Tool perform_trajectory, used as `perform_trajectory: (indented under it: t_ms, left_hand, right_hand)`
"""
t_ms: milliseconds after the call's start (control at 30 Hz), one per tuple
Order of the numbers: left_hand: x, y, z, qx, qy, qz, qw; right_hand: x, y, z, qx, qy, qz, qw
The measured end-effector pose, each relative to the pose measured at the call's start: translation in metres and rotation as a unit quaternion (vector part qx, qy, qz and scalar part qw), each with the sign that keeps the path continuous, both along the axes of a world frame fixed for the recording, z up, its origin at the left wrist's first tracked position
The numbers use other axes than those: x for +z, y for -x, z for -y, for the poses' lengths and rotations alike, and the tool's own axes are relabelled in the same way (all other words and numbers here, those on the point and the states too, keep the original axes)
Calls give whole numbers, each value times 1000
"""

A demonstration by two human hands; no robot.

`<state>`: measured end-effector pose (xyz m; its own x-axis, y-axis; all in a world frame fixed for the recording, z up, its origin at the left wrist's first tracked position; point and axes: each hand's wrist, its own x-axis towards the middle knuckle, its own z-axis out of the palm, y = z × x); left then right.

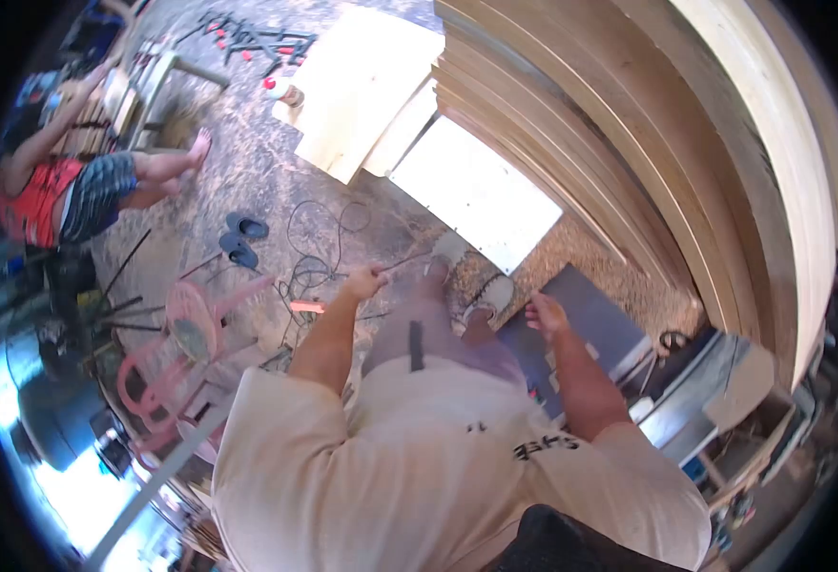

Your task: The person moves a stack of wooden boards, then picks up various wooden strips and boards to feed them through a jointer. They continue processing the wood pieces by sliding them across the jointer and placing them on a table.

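Note:
My left hand (365, 282) is closed around a thin dark rod or cord (407, 261) that runs up and right toward my feet; which of the two it is I cannot tell. My right hand (545, 313) hangs with fingers loosely apart and nothing in it, just above a dark grey panel (595, 319). My feet in pale shoes (490, 291) stand on a sawdust-covered floor next to a white board (481, 191). My light shirt fills the lower middle of the view.
A tall stack of plywood sheets (648, 124) leans along the right. Pale boards (362, 86) lie on the floor ahead. Pink plastic stools (190, 324), blue slippers (242, 238) and loose cable (319, 238) sit left. Another person (75, 191) sits at far left. A metal machine (695, 381) stands at lower right.

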<state>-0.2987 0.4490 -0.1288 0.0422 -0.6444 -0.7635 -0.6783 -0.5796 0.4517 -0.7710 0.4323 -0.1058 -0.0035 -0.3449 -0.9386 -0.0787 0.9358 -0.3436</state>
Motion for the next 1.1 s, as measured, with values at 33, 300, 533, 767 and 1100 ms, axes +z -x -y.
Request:
perform_trajectory:
  t_ms: [33,300,533,767,1100]
  left_hand:
    - [-6,4,-14,15,9,10,1000]
    - [-71,9,104,35,307,134,942]
    - [-99,36,225,-13,313,136,940]
    - [-90,48,223,-2,216,189,958]
    - [-77,54,222,11,181,181,967]
  right_hand:
    - [-25,-2,5,15,9,10,1000]
    - [-134,-55,36,-168,103,18,980]
    - [-152,-85,33,-240,229,-12,943]
    - [-149,-82,34,-272,227,32,935]
    - [-146,-73,36,-278,185,41,942]
